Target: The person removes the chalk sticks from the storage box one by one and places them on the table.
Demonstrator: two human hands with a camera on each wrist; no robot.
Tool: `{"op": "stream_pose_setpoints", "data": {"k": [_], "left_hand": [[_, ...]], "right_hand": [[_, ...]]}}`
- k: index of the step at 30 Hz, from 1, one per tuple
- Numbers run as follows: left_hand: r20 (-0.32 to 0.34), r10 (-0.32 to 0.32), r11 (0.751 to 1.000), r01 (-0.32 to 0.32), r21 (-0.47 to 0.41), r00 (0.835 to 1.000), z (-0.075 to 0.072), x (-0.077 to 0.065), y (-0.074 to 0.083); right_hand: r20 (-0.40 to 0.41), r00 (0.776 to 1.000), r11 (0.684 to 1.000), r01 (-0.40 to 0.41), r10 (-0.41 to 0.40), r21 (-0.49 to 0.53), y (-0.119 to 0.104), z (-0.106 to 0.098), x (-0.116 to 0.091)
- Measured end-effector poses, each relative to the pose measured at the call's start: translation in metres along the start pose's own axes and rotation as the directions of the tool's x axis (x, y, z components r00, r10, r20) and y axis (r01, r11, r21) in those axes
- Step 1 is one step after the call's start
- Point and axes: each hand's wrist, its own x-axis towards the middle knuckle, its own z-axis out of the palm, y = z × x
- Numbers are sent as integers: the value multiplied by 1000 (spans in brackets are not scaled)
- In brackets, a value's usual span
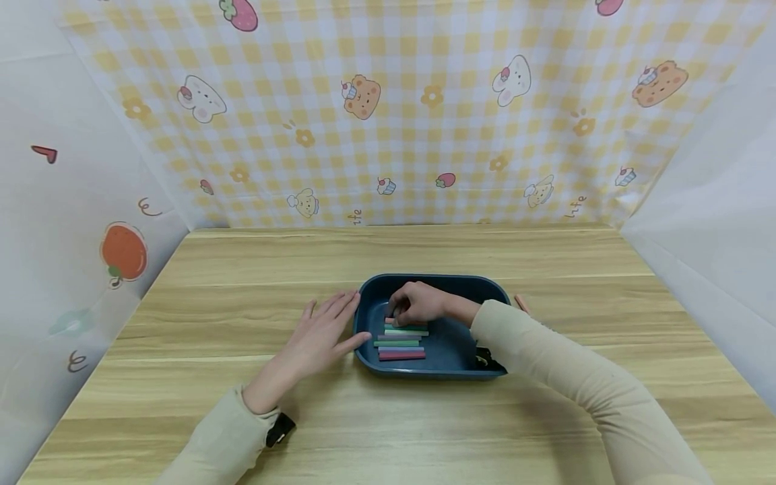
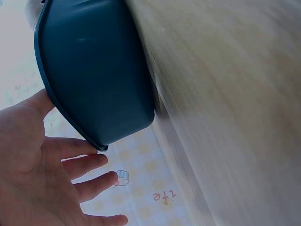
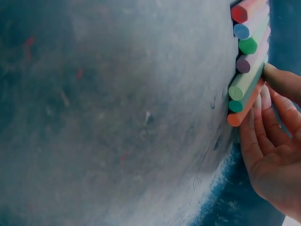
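Inside a dark blue-green basin (image 1: 424, 374), chalk sticks lie side by side in a row. A red chalk (image 1: 402, 355) is nearest the front; blue, green, purple, pale green and teal ones follow toward the back. At the far end is an orange chalk (image 3: 245, 109), beside the teal chalk (image 3: 236, 105). My right hand (image 1: 422, 302) reaches into the basin and pinches the orange chalk between thumb and fingers. My left hand (image 1: 321, 337), fingers spread and straight, touches the basin's left rim (image 2: 70, 123) with thumb and forefinger.
An orange-pink stick (image 1: 522, 304) lies on the wooden table (image 1: 254, 269) just right of the basin, partly behind the right sleeve (image 1: 564, 364). A yellow checked cloth (image 1: 400, 155) hangs behind the table, with white sheets on both sides. Small chalk crumbs dot the basin floor (image 3: 117, 117).
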Motion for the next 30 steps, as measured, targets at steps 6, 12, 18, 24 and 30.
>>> {"op": "stream_pose_setpoints", "data": {"k": [6,12,18,24,30], "left_hand": [[-6,5,1000,-5,0,1000,0,-1,1],[-2,3,1000,-3,1,1000,-1,-1,1],[-2,4,1000,-4,3,1000,-1,-1,1],[-6,3,1000,-3,-1,1000,-1,-1,0],[-8,8,1000,-8,1,1000,-1,-1,1]], "right_hand": [[15,1000,1000,7,-8,17,2,0,1],[26,1000,1000,-3,3,1,0,-2,0],[10,1000,1000,-1,1,-3,0,-7,-4],[-11,1000,1000,8,-8,1,-2,-13,-7],[-20,1000,999,7,-6,34,-8,-19,-12]]}}
